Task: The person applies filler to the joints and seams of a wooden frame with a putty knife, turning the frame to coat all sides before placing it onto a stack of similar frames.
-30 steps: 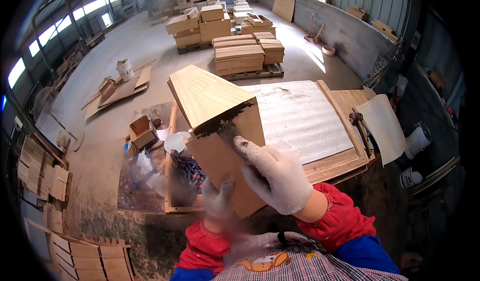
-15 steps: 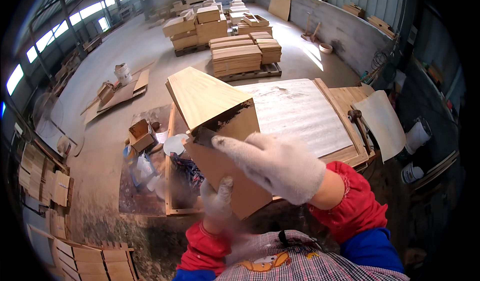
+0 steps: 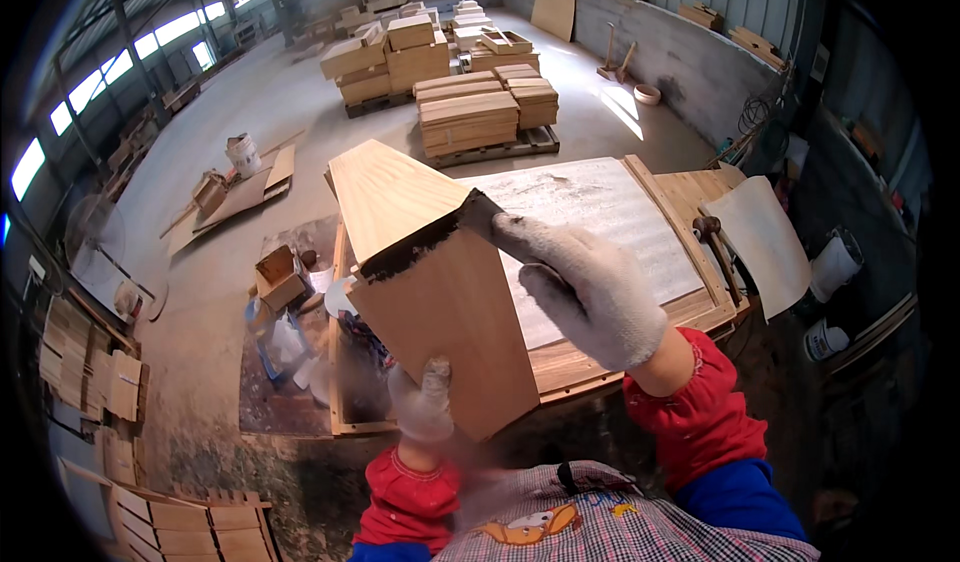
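Note:
A pale wooden box (image 3: 445, 332) is tilted over the workbench, with dark filler smeared along the edge between its top and front panels. My left hand (image 3: 422, 402), in a whitish glove, grips the box low on its left side; the thumb lies on the front panel and the other fingers are mostly hidden. In my gloved right hand (image 3: 590, 287) is a putty knife (image 3: 484, 214) with a flat, dark blade. Its blade touches the right corner of the filled edge, and the index finger stretches along it. The handle is hidden inside the glove.
Under the box, the bench carries a white foam sheet (image 3: 590, 212). A hammer (image 3: 710, 237) lies at its right. An open carton (image 3: 281, 277) and plastic bags (image 3: 288, 337) are on the left. Stacked boards (image 3: 468, 122) rest on a pallet beyond. White buckets (image 3: 825, 340) stand right.
My right hand has moved the putty knife rightward along the box edge, from the left corner to the right one. Dark filler now covers the left stretch too. My left hand keeps its hold.

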`<act>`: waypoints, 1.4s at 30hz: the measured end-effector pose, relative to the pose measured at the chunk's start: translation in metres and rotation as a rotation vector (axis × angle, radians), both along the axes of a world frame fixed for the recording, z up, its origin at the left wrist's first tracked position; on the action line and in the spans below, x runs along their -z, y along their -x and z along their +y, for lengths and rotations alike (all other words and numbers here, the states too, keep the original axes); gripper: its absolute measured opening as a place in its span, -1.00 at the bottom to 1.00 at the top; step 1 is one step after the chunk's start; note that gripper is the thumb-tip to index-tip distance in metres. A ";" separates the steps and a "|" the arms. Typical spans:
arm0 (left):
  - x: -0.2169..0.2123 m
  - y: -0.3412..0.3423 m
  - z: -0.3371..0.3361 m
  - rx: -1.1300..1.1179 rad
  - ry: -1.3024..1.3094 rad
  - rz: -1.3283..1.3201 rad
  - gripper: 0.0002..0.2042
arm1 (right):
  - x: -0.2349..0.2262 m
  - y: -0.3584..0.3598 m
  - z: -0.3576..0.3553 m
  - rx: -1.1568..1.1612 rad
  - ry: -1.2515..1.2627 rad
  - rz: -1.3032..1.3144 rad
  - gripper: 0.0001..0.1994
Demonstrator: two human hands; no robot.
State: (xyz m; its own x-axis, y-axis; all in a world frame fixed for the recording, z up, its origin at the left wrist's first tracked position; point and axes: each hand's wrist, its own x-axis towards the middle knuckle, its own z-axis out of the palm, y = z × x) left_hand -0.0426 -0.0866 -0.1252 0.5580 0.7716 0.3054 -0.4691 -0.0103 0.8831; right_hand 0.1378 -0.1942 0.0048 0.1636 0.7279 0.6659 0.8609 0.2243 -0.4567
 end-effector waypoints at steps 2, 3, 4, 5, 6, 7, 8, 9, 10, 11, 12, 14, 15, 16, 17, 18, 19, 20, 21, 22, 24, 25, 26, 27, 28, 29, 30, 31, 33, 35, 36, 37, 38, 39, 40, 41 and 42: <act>-0.002 -0.001 -0.001 -0.008 -0.022 0.014 -0.45 | 0.011 -0.003 0.012 0.012 -0.034 -0.005 -0.56; -0.002 -0.001 -0.001 -0.015 -0.031 0.022 -0.44 | 0.011 -0.004 0.016 0.015 -0.060 0.009 -0.55; -0.002 -0.001 0.000 -0.014 -0.036 0.036 -0.44 | 0.009 -0.008 0.021 0.019 -0.087 0.022 -0.54; -0.002 0.000 0.002 -0.017 -0.041 0.054 -0.43 | 0.007 -0.010 0.025 0.020 -0.114 0.038 -0.54; -0.001 0.001 0.003 -0.019 -0.045 0.070 -0.42 | 0.005 -0.011 0.025 0.024 -0.116 0.005 -0.53; -0.001 0.002 0.003 -0.021 -0.039 0.064 -0.42 | 0.002 -0.012 0.024 0.030 -0.119 -0.029 -0.52; -0.002 0.002 0.002 -0.024 -0.034 0.055 -0.42 | -0.003 -0.012 0.022 0.035 -0.123 -0.065 -0.52; -0.002 0.002 0.002 -0.026 -0.029 0.046 -0.42 | -0.004 -0.009 0.019 0.032 -0.120 -0.063 -0.54; -0.003 0.002 0.001 -0.026 -0.021 0.036 -0.43 | -0.009 -0.003 0.014 0.024 -0.040 -0.117 -0.55; -0.004 0.002 0.000 -0.026 -0.011 0.025 -0.43 | -0.016 0.005 0.006 0.016 0.041 -0.173 -0.55; -0.005 0.000 0.000 -0.020 -0.003 0.016 -0.43 | -0.023 0.011 0.000 0.014 0.122 -0.226 -0.56; -0.007 -0.003 -0.001 -0.046 -0.040 0.019 -0.51 | -0.026 0.013 -0.001 0.015 0.188 -0.248 -0.57; -0.008 -0.004 -0.002 -0.059 -0.059 0.021 -0.55 | -0.023 0.004 0.001 0.027 0.159 -0.281 -0.58; -0.009 -0.004 -0.002 -0.046 -0.055 0.034 -0.55 | -0.022 -0.004 0.002 0.038 0.130 -0.314 -0.59; -0.009 -0.001 -0.001 -0.040 -0.049 0.048 -0.55 | -0.030 -0.008 -0.001 0.063 0.163 -0.289 -0.63; -0.008 0.000 -0.001 -0.028 -0.041 0.059 -0.55 | -0.035 -0.017 -0.004 0.097 0.160 -0.322 -0.64; -0.007 0.000 -0.001 -0.028 -0.038 0.065 -0.55 | -0.035 -0.025 -0.008 0.114 0.138 -0.297 -0.64; -0.008 0.000 -0.001 -0.030 -0.040 0.070 -0.55 | -0.036 -0.031 -0.011 0.131 0.111 -0.273 -0.64; -0.009 0.001 -0.001 -0.033 -0.041 0.075 -0.55 | -0.041 -0.031 -0.017 0.143 0.188 -0.227 -0.63; -0.010 0.001 -0.001 -0.037 -0.054 0.062 -0.55 | -0.037 -0.028 -0.017 0.109 0.146 -0.204 -0.63; -0.009 0.000 -0.003 -0.040 -0.074 0.043 -0.54 | -0.021 -0.017 -0.016 0.047 0.067 -0.150 -0.63; -0.010 0.001 -0.003 -0.041 -0.077 0.048 -0.54 | -0.016 -0.010 -0.013 0.010 0.091 -0.141 -0.62; -0.012 0.000 -0.003 -0.037 -0.082 0.048 -0.54 | -0.010 -0.003 -0.011 0.028 0.101 -0.116 -0.61; -0.013 0.000 -0.003 -0.034 -0.086 0.049 -0.53 | -0.005 0.002 -0.006 0.062 0.098 -0.114 -0.60; -0.012 -0.001 -0.003 -0.036 -0.077 0.054 -0.53 | -0.001 0.006 -0.002 0.096 0.095 -0.113 -0.60; -0.011 -0.001 -0.003 -0.036 -0.068 0.055 -0.52 | 0.003 0.007 -0.002 0.103 0.082 -0.098 -0.59; -0.011 -0.002 -0.003 -0.035 -0.059 0.056 -0.51 | 0.006 0.008 -0.002 0.111 0.069 -0.084 -0.59; -0.012 -0.004 -0.003 -0.024 -0.064 0.052 -0.50 | 0.007 0.008 -0.003 0.119 0.055 -0.070 -0.58; -0.014 -0.003 -0.002 -0.018 -0.067 0.049 -0.48 | 0.007 0.010 -0.007 0.107 0.079 -0.059 -0.59; -0.015 -0.001 -0.002 -0.020 -0.047 0.058 -0.47 | 0.003 0.012 -0.009 0.098 0.095 -0.073 -0.60; -0.015 0.000 -0.001 -0.020 -0.039 0.063 -0.46 | 0.000 0.013 -0.009 0.094 0.098 -0.091 -0.60; -0.015 -0.001 -0.001 -0.026 -0.037 0.057 -0.46 | -0.003 0.015 -0.009 0.091 0.101 -0.110 -0.60; -0.015 -0.001 -0.002 -0.028 -0.036 0.053 -0.46 | -0.007 0.015 -0.009 0.094 0.121 -0.165 -0.61; -0.015 -0.002 -0.002 -0.031 -0.035 0.049 -0.46 | -0.013 0.013 -0.008 0.097 0.140 -0.219 -0.61; -0.014 -0.001 -0.002 -0.037 -0.056 0.065 -0.46 | -0.017 0.009 -0.005 0.100 0.160 -0.273 -0.61; -0.015 0.003 -0.001 -0.054 -0.080 0.084 -0.46 | -0.018 0.000 0.000 0.065 0.136 -0.264 -0.61; -0.013 0.004 -0.001 -0.061 -0.098 0.099 -0.47 | -0.018 -0.012 0.001 0.040 0.119 -0.259 -0.61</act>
